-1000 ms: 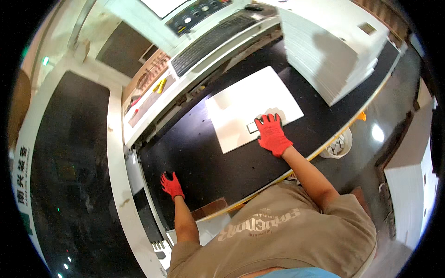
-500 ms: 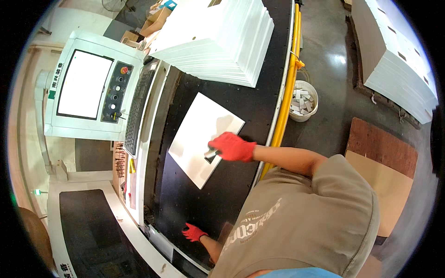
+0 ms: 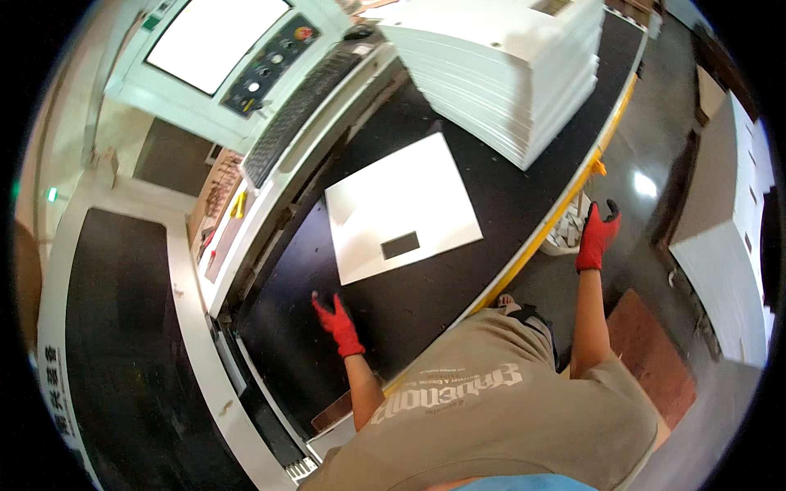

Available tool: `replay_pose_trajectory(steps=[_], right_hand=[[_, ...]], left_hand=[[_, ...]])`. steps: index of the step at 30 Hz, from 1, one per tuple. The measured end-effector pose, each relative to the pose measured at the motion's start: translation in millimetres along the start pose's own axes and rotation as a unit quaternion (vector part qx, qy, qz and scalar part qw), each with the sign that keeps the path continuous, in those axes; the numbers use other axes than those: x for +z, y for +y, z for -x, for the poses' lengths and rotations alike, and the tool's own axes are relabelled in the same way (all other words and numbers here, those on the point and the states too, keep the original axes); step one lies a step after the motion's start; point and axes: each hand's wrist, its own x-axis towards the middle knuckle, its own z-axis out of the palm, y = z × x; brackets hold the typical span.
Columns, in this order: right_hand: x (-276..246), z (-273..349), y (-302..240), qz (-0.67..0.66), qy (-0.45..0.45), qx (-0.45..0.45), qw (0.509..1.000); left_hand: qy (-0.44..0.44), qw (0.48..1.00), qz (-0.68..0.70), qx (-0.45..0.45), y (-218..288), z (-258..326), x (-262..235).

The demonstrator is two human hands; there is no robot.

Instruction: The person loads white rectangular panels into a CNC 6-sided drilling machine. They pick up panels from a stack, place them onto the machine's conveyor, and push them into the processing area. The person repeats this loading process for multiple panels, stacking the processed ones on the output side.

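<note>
A white rectangular panel (image 3: 393, 200) with a small rectangular cutout (image 3: 400, 245) lies flat on the black worktable (image 3: 393, 311). My left hand (image 3: 337, 325), in a red glove, is just off the panel's near left corner with its fingers spread and nothing in them. Out past the table's right edge, my right hand (image 3: 599, 236), also red-gloved, is beside and partly over a white bucket (image 3: 555, 249). Its thumb and fingers stand apart, holding nothing that I can see. Small pale offcuts (image 3: 565, 231) fill the bucket, which the table edge partly hides.
A tall stack of white panels (image 3: 491, 90) stands at the table's far end. Along the right edge runs a yellow rail (image 3: 524, 274). A keyboard (image 3: 299, 110) and control panel (image 3: 270, 61) are at left. Another panel stack (image 3: 716, 254) stands on the right.
My right hand has left the panel's cutout with a small piece and moved right to the bucket, where it is now open. My left hand is nearer the panel. The view has turned.
</note>
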Motion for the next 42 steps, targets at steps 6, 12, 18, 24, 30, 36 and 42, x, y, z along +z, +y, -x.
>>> replay_pose_trajectory(steps=[6,12,18,24,30,36,42], right_hand=[[42,86,-77,-0.080,-0.291,-0.171,0.938],[48,176,-138,0.157,-0.488,-0.342,0.788],[15,169,-150,0.172,-0.550,-0.342,0.742],[-26,164,-151,0.174,-0.547,-0.355,0.737],[-29,156,-149,0.199,-0.453,-0.389,0.777],[-31,113,-171,0.020,-0.336,-0.481,0.809],[-50,97,-230,-0.209,-0.376,-0.018,0.903]], left_hand=[[-0.091,0.994,-0.043,0.038,55,-15,55],[-0.125,0.991,-0.033,-0.029,91,-6,58],[-0.111,0.976,0.022,-0.187,78,4,45],[-0.176,0.850,0.409,-0.281,83,11,-11],[-0.076,0.956,0.263,0.103,234,9,-72],[-0.296,0.777,0.524,-0.187,347,0,-82],[-0.278,0.790,0.534,0.120,321,19,-45]])
